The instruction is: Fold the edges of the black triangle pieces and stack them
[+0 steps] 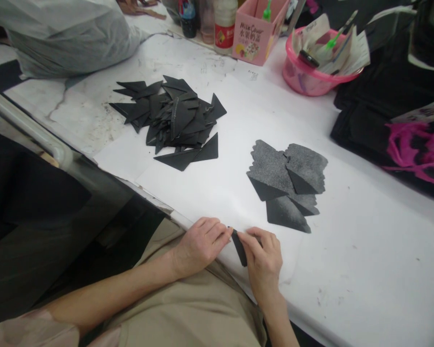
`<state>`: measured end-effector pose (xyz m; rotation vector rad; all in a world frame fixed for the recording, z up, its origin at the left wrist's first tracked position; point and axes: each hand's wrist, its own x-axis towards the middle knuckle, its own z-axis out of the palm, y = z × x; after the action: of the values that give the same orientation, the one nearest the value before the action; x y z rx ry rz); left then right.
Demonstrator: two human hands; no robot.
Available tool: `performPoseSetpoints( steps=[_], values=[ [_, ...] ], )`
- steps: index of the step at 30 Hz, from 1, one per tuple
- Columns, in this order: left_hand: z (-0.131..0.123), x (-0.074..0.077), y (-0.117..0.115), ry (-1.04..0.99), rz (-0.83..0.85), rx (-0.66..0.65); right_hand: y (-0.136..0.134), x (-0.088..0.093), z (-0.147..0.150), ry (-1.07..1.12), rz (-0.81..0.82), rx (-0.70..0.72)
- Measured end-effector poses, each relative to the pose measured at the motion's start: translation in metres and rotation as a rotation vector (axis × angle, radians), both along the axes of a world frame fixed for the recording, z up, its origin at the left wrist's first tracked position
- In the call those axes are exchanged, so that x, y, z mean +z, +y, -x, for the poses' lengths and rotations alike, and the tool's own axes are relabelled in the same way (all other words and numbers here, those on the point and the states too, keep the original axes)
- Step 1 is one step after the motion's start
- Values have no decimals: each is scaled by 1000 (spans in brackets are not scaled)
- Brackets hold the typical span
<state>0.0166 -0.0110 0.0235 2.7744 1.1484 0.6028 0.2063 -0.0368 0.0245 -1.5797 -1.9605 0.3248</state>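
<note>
Close together at the near edge of the white table (365, 270), the left hand (201, 246) and right hand (265, 258) pinch the upper end of a narrow black piece (239, 250), whose lower end hangs down between them. Just beyond the right hand lie several overlapping flat grey pieces (267, 161) with ragged edges, black pointed corners among them. Farther off to the left is a loose pile of black pieces (184, 118), mostly triangular. Along the back stand a white bag (72, 38), a red-labelled bottle (224, 26), a pink box (256, 38) and a pink basket (302, 79) holding papers and pens.
</note>
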Motion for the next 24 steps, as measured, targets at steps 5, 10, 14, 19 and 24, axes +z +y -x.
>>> performPoseSetpoints(
  steps=[5,10,14,19,24],
  values=[
    [7,2,5,-7,-12,-11,2,1,9,-4,2,20],
    [19,2,11,-27,-41,32,8,-1,27,-30,5,1],
    [19,3,12,-51,-34,-56,11,-1,32,-48,0,-6],
    [17,5,7,40,-7,-43,12,2,19,-3,7,48],
    [18,6,5,71,-7,-32,10,4,3,-5,21,134]
  ],
)
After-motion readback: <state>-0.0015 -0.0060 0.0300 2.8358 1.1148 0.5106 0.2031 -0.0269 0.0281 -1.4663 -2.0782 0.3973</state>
